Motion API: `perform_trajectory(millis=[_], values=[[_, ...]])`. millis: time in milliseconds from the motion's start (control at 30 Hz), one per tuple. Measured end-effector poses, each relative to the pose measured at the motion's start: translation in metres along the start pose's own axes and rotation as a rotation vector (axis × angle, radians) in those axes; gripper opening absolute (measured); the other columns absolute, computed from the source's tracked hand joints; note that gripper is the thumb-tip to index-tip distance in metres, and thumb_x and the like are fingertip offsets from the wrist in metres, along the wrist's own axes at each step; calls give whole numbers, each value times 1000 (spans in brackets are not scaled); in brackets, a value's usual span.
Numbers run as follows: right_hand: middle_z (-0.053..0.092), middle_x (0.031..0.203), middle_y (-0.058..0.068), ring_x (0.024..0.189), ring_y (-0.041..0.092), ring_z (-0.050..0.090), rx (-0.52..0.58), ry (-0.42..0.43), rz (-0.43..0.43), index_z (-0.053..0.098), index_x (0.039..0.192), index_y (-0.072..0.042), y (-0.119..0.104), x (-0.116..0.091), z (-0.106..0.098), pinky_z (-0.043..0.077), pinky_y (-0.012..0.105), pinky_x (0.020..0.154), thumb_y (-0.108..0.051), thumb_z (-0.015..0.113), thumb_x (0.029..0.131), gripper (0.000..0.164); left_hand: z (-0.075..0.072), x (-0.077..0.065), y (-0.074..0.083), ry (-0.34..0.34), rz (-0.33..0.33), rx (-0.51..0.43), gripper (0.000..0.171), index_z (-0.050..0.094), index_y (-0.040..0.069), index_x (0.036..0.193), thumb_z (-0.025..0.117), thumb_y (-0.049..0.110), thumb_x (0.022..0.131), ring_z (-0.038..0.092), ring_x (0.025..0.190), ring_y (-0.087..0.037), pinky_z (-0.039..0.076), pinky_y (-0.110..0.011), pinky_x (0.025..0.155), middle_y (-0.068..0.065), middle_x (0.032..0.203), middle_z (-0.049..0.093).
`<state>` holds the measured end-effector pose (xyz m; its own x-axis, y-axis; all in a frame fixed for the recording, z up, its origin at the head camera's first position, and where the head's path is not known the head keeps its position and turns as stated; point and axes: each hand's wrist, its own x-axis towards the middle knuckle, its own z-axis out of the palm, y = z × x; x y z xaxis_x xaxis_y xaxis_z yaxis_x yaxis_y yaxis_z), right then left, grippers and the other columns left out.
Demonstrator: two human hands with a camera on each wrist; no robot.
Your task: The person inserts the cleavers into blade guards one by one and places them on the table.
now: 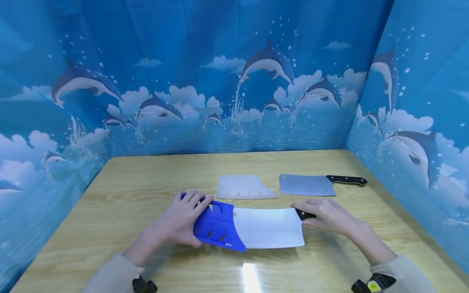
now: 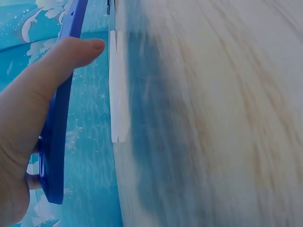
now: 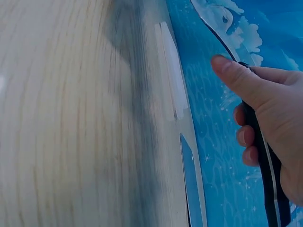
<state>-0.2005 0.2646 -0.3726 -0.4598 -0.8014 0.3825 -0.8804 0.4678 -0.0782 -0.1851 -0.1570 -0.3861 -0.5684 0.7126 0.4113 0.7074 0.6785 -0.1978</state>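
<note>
My left hand grips a blue slotted blade sheath, its thumb along the near side and fingers over the far edge. In the left wrist view the sheath appears edge-on, held above the table. My right hand grips the black handle of a cleaver, fingers wrapped round it in the right wrist view. The cleaver's broad blade points left, and its front end meets the sheath's slanted edge; how much of it lies inside is hidden.
Behind the hands a white slotted blade sheath lies on the wooden table. To its right lies a second cleaver, its black handle pointing right. A blue dolphin-print curtain stands along the table's back and sides.
</note>
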Motion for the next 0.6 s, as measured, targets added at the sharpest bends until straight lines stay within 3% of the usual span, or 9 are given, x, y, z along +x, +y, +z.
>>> perform_trajectory(millis=[167,300,600], values=[[66,85,1,63,-2,51,23,-53,13,63,114,-2,-4,2,-1,43,15,52,-22,71,79,41,-1,-3,0,4,14,-25,112,51,5,127,70,74,41,50,100,-27,41,-49,77,-11,111,54],[67,90,3,71,3,57,50,-104,38,63,114,-1,-7,3,0,47,18,56,-20,70,80,41,1,-6,1,-35,3,-28,112,51,5,127,71,73,41,49,101,-26,40,-47,76,-11,113,53],[68,100,8,82,11,63,99,-166,90,62,117,2,-8,2,3,52,25,64,-22,67,82,42,4,-8,4,-88,-23,-40,109,51,7,127,70,73,43,49,101,-25,41,-47,77,-9,112,53]])
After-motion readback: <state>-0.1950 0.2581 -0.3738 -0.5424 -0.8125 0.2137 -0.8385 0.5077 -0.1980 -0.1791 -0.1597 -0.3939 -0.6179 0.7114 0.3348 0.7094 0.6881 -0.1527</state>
